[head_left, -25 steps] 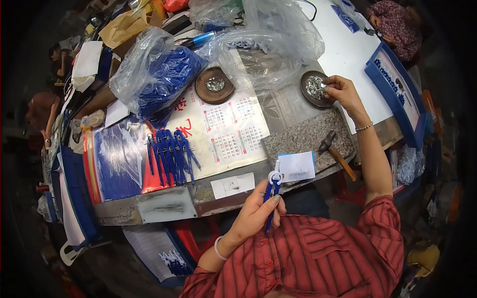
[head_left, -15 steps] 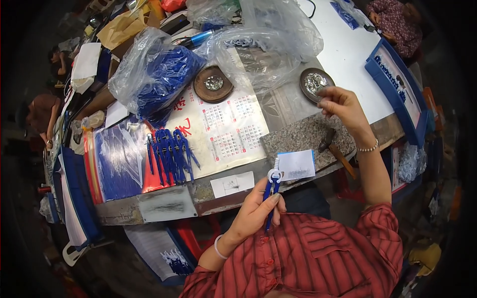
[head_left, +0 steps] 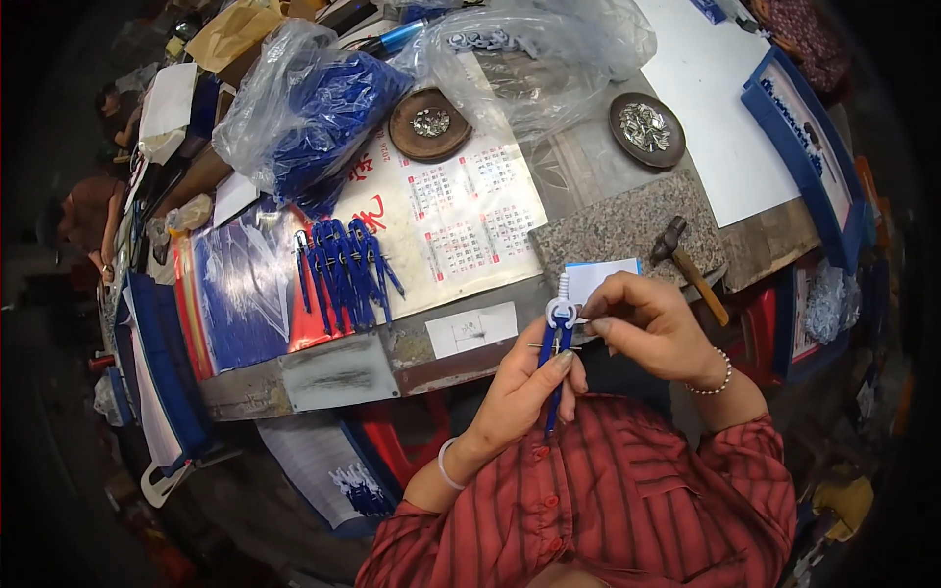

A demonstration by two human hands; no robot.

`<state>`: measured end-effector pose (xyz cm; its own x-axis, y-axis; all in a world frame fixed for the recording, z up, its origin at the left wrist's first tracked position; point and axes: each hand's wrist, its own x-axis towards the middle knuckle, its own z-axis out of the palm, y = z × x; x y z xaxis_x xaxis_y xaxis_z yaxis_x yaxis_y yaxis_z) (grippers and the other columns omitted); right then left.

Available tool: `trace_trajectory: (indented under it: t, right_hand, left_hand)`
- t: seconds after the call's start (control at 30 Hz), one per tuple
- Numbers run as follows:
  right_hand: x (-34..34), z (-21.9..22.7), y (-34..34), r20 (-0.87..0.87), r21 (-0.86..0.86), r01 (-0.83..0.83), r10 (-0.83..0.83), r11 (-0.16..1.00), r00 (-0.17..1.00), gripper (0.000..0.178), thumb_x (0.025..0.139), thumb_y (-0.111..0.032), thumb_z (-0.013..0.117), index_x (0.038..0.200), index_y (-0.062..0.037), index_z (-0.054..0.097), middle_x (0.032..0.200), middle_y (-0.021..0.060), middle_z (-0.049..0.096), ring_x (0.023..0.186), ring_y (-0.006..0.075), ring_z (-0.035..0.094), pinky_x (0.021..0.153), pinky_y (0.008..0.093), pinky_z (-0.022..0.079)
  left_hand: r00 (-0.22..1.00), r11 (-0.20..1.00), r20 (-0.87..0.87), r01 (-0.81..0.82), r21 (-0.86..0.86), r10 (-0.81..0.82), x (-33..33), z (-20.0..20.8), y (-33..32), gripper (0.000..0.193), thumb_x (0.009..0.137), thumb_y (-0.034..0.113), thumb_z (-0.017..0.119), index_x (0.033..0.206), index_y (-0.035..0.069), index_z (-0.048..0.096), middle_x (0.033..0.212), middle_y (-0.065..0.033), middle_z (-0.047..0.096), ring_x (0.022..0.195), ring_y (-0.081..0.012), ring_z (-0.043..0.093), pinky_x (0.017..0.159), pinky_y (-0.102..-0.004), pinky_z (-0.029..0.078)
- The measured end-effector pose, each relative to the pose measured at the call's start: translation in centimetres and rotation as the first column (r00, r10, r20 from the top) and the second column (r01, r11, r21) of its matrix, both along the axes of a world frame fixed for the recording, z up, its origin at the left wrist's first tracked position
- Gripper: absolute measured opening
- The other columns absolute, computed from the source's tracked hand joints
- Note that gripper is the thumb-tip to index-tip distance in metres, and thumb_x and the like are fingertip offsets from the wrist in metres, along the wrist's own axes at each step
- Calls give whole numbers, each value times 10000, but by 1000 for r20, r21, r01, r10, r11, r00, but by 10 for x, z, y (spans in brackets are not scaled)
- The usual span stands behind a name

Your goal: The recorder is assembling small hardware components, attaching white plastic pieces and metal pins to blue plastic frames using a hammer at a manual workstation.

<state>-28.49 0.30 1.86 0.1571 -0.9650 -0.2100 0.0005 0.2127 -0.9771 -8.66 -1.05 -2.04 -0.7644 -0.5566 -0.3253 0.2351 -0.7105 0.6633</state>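
My left hand (head_left: 520,384) is closed around a blue drawing compass (head_left: 562,314) with a white ringed head, held upright in front of my shirt. A thin metal rod crosses its legs. My right hand (head_left: 652,331) is beside the compass head, thumb and fingers pinched together; whatever is between them is too small to make out. Behind the hands, a white pad with a blue edge (head_left: 598,276) lies partly hidden on a speckled stone slab (head_left: 627,223). A round dish (head_left: 619,137) of small shiny metal pieces stands beyond the slab.
A hammer (head_left: 691,274) rests on the slab's right side. Several blue compass parts (head_left: 343,274) lie in a row at left, near a clear bag of blue pieces (head_left: 328,122). Another round dish (head_left: 402,137) holds metal bits. Blue trays (head_left: 162,372) flank the table.
My right hand has come down from the dish of metal pieces to the compass head. The left hand still holds the compass. The whole view has shifted slightly.
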Motion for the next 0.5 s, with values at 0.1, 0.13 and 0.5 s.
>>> trace_trajectory:
  t: [0.1,0.13,0.5]
  right_hand:
    - [5,-3,0,-44,-3,-18,17,1000,999,114,861,2,562,973,5,541,859,31,576,752,46,546,604,186,452]
    - [7,-5,0,-66,-13,-31,30,999,997,116,857,-1,569,965,0,528,850,24,571,739,37,534,602,181,442]
    - [12,-6,4,-138,-57,-25,17,998,990,137,827,7,569,935,-15,488,771,0,545,698,23,505,568,184,402]
  left_hand:
    - [1000,999,2,-21,-27,21,1,-1,3,439,982,153,414,1378,45,259,816,-82,567,546,-104,547,528,-209,461]
    - [1000,999,10,-20,-35,21,1,-1,4,427,981,151,414,1369,45,269,817,-83,567,548,-104,548,528,-211,462]
    - [995,992,95,-9,-129,22,-3,-3,12,414,978,155,421,1348,24,287,822,-78,567,563,-97,544,541,-210,458]
